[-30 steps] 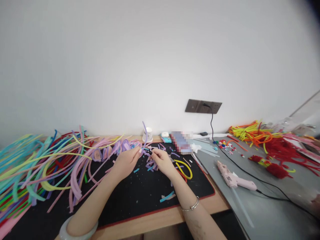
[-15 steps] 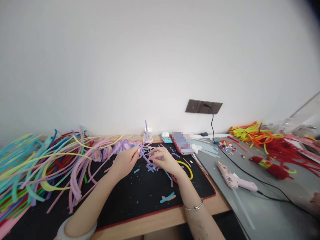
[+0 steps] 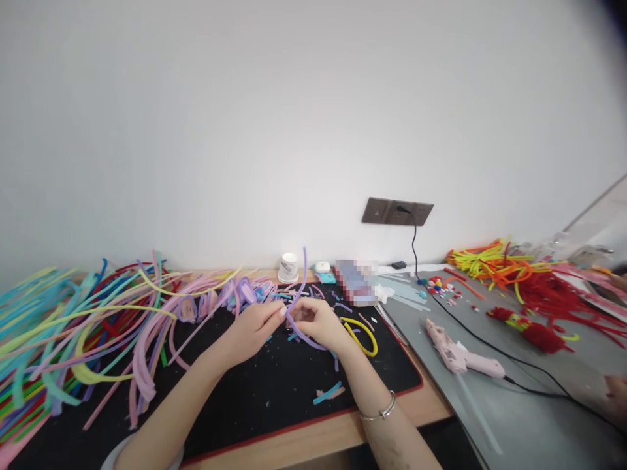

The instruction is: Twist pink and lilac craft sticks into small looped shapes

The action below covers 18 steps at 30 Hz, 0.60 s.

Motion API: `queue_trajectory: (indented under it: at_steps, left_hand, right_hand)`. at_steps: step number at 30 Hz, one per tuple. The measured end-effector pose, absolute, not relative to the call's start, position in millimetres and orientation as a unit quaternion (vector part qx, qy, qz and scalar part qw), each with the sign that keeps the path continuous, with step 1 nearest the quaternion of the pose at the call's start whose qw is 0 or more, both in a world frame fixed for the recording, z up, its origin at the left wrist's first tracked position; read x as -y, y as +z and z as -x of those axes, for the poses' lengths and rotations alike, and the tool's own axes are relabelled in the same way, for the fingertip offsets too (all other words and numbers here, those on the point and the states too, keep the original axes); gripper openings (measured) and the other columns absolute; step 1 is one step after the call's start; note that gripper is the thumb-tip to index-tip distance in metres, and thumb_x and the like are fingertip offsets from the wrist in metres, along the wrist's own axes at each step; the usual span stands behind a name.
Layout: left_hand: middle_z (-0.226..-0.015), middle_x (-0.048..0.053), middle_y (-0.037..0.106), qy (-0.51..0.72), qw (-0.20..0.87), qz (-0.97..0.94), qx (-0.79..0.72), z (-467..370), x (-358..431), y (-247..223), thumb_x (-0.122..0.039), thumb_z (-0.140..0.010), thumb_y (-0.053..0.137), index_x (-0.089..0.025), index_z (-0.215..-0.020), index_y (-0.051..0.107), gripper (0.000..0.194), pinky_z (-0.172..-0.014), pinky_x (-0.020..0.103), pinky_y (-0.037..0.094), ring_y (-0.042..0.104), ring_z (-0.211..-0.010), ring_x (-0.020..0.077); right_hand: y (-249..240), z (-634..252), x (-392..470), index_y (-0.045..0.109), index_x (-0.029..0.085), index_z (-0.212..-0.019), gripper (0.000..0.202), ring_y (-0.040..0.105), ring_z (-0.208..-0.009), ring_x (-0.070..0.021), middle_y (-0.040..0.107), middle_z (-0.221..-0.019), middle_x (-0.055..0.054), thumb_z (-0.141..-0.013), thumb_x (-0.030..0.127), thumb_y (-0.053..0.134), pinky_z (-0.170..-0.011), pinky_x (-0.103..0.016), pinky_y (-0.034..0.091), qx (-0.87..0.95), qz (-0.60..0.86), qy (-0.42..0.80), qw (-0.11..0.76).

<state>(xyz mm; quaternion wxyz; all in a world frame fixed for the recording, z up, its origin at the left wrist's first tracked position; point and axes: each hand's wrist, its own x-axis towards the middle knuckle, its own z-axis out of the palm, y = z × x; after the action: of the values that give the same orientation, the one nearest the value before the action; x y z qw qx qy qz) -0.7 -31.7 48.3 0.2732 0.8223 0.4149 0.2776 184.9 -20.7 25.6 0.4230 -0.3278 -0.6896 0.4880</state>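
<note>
A purple pipe cleaner (image 3: 304, 274) stands up between my hands, bends at my fingertips and curves down to the right below my right palm. My left hand (image 3: 255, 329) is closed, thumb and fingers pinching it near the bend. My right hand (image 3: 321, 323) has its fingers curled round the same strip, close to the left fingertips; its exact hold is partly hidden. Both hands are above a black mat (image 3: 245, 398) with a red edge. Short purple and blue cut pieces lie on the mat around and behind them, and a yellow pipe cleaner loop (image 3: 375, 343) lies right of my right wrist.
A large heap of pastel pipe cleaners (image 3: 98, 320) covers the left side. Behind stand a white paper cup (image 3: 288, 267) and a blurred-out phone (image 3: 356, 282). On the grey board at right lie a pink glue gun (image 3: 453, 352) with its cord, pom-poms (image 3: 435, 285) and a red fuzzy figure (image 3: 533, 331). Another person's hand shows at far right.
My hands have come closer together, and the right fingers have moved in from the cut pieces to the strip. The purple pipe cleaner has shifted right, its lower end now curving rightward.
</note>
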Motion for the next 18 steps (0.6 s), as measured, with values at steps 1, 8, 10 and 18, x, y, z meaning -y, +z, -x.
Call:
queue_trajectory:
  at_steps: [1, 8, 10, 18]
  left_hand:
    - [-0.065, -0.004, 0.042, 0.275, 0.287, -0.822, -0.407, 0.2, 32.8, 49.4, -0.04, -0.095, 0.028, -0.02, -0.067, 0.037, 0.036, -0.059, 0.027, 0.03, 0.04, -0.062, 0.0135]
    - [-0.063, -0.005, 0.036, 0.266, 0.379, -0.806, -0.368, -1.6, 38.3, 56.2, -0.042, -0.095, 0.029, -0.02, -0.066, 0.035, 0.037, -0.059, 0.026, 0.03, 0.035, -0.06, 0.012]
    - [-0.063, -0.005, 0.036, 0.26, 0.4, -0.799, -0.365, -2.0, 38.5, 55.9, -0.044, -0.095, 0.029, -0.02, -0.066, 0.035, 0.038, -0.059, 0.026, 0.03, 0.034, -0.059, 0.0119]
    - [-0.062, -0.005, 0.033, 0.243, 0.479, -0.757, -0.372, -3.8, 35.3, 51.9, -0.049, -0.092, 0.031, -0.02, -0.069, 0.037, 0.037, -0.052, 0.024, 0.026, 0.029, -0.057, 0.0116]
  right_hand:
    - [23.4, -183.1, 20.6, 0.062, 0.017, -0.081, 0.016, 0.052, -0.056, -0.009, 0.059, -0.067, 0.003, -0.067, 0.014, 0.068, -0.057, -0.022, 0.043, 0.665, 0.302, 0.529, 0.433]
    - [17.7, -172.6, 22.2, 0.053, 0.02, -0.08, 0.037, 0.052, -0.055, -0.008, 0.055, -0.07, 0.005, -0.056, 0.022, 0.082, -0.054, -0.02, 0.043, 0.571, 0.248, 0.598, 0.505]
    - [17.8, -173.4, 22.1, 0.054, 0.019, -0.076, 0.034, 0.052, -0.055, -0.0081, 0.055, -0.069, 0.004, -0.057, 0.023, 0.082, -0.054, -0.02, 0.043, 0.576, 0.252, 0.584, 0.513]
    - [13.1, -180.7, 15.5, 0.056, 0.017, -0.071, 0.029, 0.046, -0.048, -0.0059, 0.056, -0.066, 0.003, -0.061, 0.029, 0.08, -0.046, -0.018, 0.038, 0.601, 0.276, 0.562, 0.497]
